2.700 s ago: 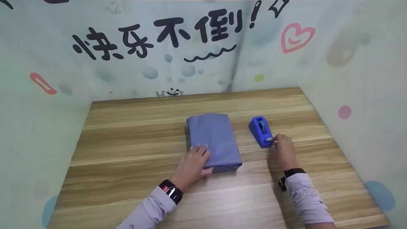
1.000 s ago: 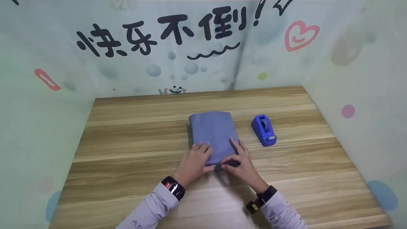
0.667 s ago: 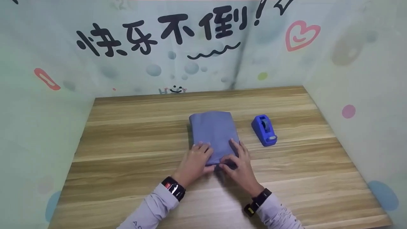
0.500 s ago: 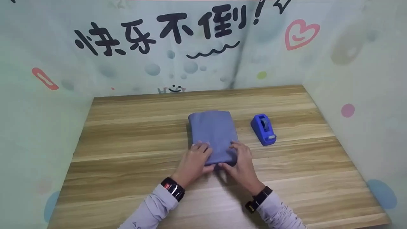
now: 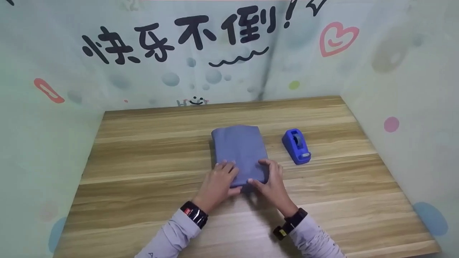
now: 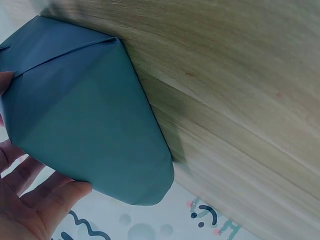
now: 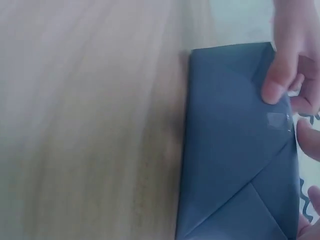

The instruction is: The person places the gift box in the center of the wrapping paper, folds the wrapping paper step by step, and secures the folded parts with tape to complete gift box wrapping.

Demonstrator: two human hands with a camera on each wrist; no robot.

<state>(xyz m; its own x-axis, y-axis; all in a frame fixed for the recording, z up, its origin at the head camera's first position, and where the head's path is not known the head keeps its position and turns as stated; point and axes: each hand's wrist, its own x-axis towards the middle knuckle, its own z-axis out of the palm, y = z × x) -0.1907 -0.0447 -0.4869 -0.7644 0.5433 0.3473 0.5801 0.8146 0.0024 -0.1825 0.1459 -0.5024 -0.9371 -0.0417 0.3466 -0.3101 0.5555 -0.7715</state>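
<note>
Blue-grey paper covers the wrapped parcel, which lies flat on the worktop, its near end between your two hands. Judge it a firm, boxy thing of modest weight: its body should bear pressure, while the paper skin looks thin and smooth, likely to crease, slide or tear at its folds. Your left hand grips the parcel's near left corner, fingers over the top and thumb pressed on the end face; that is a sound hold, since it steadies body and paper together. Your right hand arches loosely over the parcel's near right corner, fingers and thumb spread apart, fingertips on the top and thumb at the near edge, beside a clear tape patch on the end face. For lifting, take the long sides rather than those folded flaps. Right of the parcel, well clear of it, stands a blue tape dispenser.
</note>
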